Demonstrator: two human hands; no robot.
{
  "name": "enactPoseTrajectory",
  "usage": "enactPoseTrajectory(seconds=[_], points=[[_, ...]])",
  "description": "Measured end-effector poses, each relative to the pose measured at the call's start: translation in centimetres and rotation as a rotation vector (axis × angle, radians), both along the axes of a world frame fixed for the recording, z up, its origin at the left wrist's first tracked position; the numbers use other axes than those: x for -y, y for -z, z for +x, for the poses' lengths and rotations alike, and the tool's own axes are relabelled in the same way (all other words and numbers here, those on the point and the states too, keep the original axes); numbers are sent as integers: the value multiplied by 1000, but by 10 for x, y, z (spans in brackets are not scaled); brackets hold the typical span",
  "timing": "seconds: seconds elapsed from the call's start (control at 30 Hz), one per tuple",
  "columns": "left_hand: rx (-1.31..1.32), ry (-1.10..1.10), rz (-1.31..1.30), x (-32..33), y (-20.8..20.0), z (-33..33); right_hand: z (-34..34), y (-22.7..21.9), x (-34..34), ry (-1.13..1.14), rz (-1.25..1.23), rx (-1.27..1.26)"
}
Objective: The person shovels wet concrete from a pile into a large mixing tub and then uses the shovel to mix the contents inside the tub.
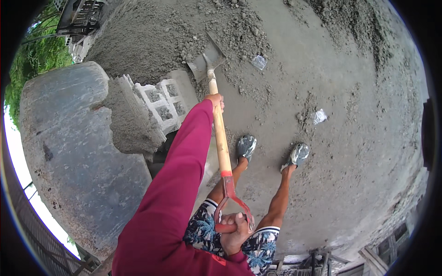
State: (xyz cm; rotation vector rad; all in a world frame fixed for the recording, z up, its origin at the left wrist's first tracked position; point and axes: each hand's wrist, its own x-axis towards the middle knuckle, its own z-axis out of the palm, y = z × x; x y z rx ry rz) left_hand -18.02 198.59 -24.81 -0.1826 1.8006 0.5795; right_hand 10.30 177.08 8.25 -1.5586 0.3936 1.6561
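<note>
A shovel (221, 138) with a pale wooden shaft and a red D-shaped handle runs away from my body. My left hand (215, 101), at the end of a stretched maroon sleeve, is wrapped round the shaft close to the metal. Near my lap, my right hand (235, 231) is closed round the crossbar of the D-handle. The grey metal blade (205, 60) lies against the edge of a heap of gravelly grey mix (152, 34). Part of the blade's front edge meets loose clumps.
Left of the blade stand concrete hollow blocks (161, 103). Beside them a large curved metal drum or sheet (78, 152) has a ragged edge. My shoes (246, 146) stand on the grey floor (350, 184). Two crumpled plastic scraps (319, 117) lie there. Lumber is at the lower right.
</note>
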Motion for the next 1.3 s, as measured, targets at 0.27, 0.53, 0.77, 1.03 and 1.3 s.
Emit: enactPoseTrajectory(seconds=[0.27, 0.53, 0.77, 1.03, 1.3], points=[[-57, -8, 116, -31, -98, 131, 119, -12, 26, 186, -109, -6], [306, -178, -278, 184, -151, 411, 305, -192, 106, -96, -389, 535], [318, -128, -348, 131, -121, 387, 293, -188, 56, -202, -440, 599], [130, -12, -225, 16, -52, 216, 154, -91, -18, -52, -233, 323], [-25, 105, 86, -183, -96, 91, 26, -34, -112, 127, -88, 131]])
